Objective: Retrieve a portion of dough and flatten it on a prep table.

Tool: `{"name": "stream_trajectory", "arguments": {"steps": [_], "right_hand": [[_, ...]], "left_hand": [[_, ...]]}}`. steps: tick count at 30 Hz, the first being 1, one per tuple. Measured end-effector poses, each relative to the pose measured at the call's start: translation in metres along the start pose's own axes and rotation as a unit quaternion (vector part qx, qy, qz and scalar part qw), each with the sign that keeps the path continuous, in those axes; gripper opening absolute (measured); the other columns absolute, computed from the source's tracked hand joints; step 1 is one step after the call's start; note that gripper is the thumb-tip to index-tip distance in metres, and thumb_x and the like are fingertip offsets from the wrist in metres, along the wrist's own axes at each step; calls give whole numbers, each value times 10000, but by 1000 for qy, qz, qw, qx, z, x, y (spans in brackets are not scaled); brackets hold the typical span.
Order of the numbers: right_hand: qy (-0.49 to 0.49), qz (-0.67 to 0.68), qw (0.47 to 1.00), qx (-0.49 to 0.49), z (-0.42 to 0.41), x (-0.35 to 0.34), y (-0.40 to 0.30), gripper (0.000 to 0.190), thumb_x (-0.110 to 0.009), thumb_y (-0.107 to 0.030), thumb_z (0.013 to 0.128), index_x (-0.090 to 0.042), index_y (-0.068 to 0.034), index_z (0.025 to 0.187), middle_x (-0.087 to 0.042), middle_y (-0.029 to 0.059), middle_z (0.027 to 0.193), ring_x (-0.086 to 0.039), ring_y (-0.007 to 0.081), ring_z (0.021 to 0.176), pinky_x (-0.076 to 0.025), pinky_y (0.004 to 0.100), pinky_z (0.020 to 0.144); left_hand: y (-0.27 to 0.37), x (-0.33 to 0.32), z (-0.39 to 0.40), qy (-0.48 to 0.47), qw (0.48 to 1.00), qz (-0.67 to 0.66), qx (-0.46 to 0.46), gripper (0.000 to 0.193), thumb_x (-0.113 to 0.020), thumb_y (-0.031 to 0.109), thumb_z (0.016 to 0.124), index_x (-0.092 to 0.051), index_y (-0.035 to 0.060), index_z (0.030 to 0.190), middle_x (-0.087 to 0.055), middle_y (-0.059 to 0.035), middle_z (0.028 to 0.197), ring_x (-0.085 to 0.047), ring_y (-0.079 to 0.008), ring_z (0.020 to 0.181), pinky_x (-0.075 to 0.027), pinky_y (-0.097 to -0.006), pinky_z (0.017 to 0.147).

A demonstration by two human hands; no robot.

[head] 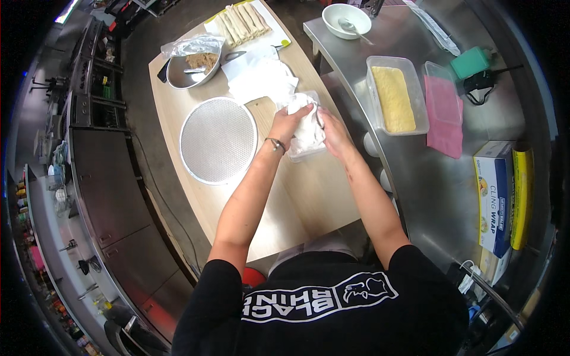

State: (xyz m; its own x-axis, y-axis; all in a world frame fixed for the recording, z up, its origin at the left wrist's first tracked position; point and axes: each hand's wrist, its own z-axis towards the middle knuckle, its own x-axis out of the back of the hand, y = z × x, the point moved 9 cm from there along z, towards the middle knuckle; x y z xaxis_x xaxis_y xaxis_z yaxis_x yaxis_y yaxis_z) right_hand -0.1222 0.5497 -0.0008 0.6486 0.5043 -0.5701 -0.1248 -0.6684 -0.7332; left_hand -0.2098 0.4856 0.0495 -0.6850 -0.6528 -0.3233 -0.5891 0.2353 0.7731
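Observation:
Both of my hands are on a crumpled white cloth (307,129) inside a clear plastic container (299,156) on the wooden table. My left hand (289,122) grips the cloth from the left, thumb across its top. On the opposite side, my right hand (333,131) holds the cloth's edge, its fingertips partly hidden. Just beyond the container lie white sheets (260,78), which look like paper or thin cloth. To the left of my left forearm rests a round metal mesh screen (218,140). What lies under the cloth is hidden.
A steel bowl (176,78) with brown filling and a spoon stands at the far left. Rolled dough sticks (242,24) lie on a white board (278,33). On the steel counter (427,178), a plastic tub (423,122) holds a yellow slab, near a cling wrap box (492,196).

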Motion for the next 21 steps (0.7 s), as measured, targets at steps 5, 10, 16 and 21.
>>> {"name": "stream_trajectory", "arguments": {"steps": [5,10,16,21], "right_hand": [[103,-435,878,175,-24,-20,-24,488,-637,-292,890,-514,17,1247,-604,140,1177,-587,193,1051,-457,320,886],[68,-234,961,133,-7,-5,-15,316,-639,-181,890,-607,48,1106,-688,81,898,-608,120,810,-481,268,752],[34,-362,921,143,3,-8,-30,289,-565,-205,935,-584,40,1088,-671,159,888,-631,180,787,-479,314,724],[158,-409,880,182,-6,-18,-58,359,-475,-299,967,-543,38,1069,-653,232,930,-631,363,888,-468,421,774]], "left_hand": [[3,26,1,120,988,49,-84,416,-786,178,766,-597,-73,1039,-664,-102,920,-629,-170,814,-509,-281,719],[-26,49,14,185,981,-23,-46,481,-779,248,781,-580,-125,1010,-659,-111,896,-618,-177,859,-498,-291,733],[29,5,-8,83,901,396,-156,775,-539,614,866,-619,-156,895,-633,-218,725,-616,-232,707,-485,-321,689],[21,21,-8,150,869,435,-183,723,-574,582,859,-638,-138,845,-615,-160,649,-597,-231,657,-476,-337,645]]}}
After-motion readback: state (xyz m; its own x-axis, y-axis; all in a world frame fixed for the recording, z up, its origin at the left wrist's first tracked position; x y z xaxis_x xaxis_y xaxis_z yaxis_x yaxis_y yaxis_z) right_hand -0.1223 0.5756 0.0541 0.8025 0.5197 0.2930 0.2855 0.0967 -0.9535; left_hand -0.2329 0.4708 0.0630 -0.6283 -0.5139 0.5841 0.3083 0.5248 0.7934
